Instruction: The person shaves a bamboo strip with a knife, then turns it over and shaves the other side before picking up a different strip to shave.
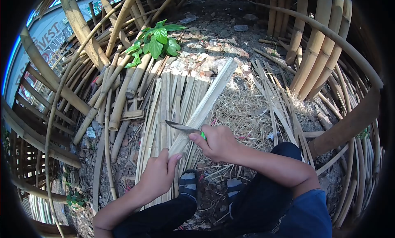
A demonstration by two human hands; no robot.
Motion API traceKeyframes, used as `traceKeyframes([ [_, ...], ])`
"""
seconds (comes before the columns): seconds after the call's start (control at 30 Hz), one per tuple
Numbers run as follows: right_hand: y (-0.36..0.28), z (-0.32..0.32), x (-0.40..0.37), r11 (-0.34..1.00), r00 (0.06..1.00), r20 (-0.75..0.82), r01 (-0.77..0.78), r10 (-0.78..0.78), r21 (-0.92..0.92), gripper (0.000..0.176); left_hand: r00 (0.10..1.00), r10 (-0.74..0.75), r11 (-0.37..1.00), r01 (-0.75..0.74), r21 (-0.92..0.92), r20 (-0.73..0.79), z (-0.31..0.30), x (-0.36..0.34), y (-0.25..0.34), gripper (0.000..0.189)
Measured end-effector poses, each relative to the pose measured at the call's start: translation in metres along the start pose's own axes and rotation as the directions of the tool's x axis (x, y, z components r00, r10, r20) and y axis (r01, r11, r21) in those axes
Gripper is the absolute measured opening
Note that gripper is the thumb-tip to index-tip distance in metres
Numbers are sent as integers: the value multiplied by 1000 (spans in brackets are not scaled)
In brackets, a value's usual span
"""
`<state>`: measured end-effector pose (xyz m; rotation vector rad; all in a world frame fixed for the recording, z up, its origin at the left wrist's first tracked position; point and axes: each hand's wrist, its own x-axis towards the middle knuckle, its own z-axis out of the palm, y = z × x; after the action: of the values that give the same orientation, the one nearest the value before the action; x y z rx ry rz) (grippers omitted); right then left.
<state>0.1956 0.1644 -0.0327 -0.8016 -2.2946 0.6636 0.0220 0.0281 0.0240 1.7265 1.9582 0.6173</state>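
My left hand (158, 174) grips the near end of a long pale bamboo strip (210, 98) that slants up and to the right over the ground. My right hand (218, 142) is closed on a knife with a green handle (203, 135). Its grey blade (179, 126) points left and lies across the strip just above my left hand. Under the strip lies a flat row of several split bamboo slats (173, 102).
Thick bamboo poles (119, 94) are piled at the left and stand at the right (317, 53). A green leafy plant (156, 38) grows at the top centre. Dry shavings (247, 114) cover the ground. My feet in sandals (189, 182) rest near the slats.
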Motion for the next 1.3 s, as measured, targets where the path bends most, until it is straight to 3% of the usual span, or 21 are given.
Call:
traceKeyframes([
  [0.07, 4, 1, 1, 998, 1000, -16, 17, -18, -55, 61, 1000, -21, 1000, 21, -1, -3, 0, -2, 5, 36],
  [0.13, 11, 2, 2, 969, 982, -89, 144, -165, -199, 60, 999, -41, 999, 41, 0, -5, 1, -3, 5, 37],
  [0.33, 20, -1, 9, 899, 942, -110, 262, -317, -351, 60, 996, 39, 997, -33, 66, -84, 5, -4, 0, 36],
  [0.77, 33, -12, 17, 834, 926, -86, 287, -367, -471, 58, 992, 52, 998, -48, 42, -115, 2, -3, -2, 36],
  [0.83, 41, -19, 20, 889, 958, -195, 103, -210, -446, 62, 991, 63, 997, -58, 47, -122, 1, -7, -7, 36],
  [0.93, 54, -26, 15, 853, 955, -209, 76, -212, -516, 61, 991, 51, 998, -45, 49, -124, -3, -9, -10, 36],
  [1.17, 67, -29, 20, 771, 916, -189, 172, -354, -613, 60, 997, 23, 999, -20, 46, -69, -3, -9, -13, 35],
  [1.3, 66, -32, 21, 762, 929, -167, 157, -330, -629, 58, 998, 23, 999, -20, 47, -57, -6, -11, -13, 35],
])
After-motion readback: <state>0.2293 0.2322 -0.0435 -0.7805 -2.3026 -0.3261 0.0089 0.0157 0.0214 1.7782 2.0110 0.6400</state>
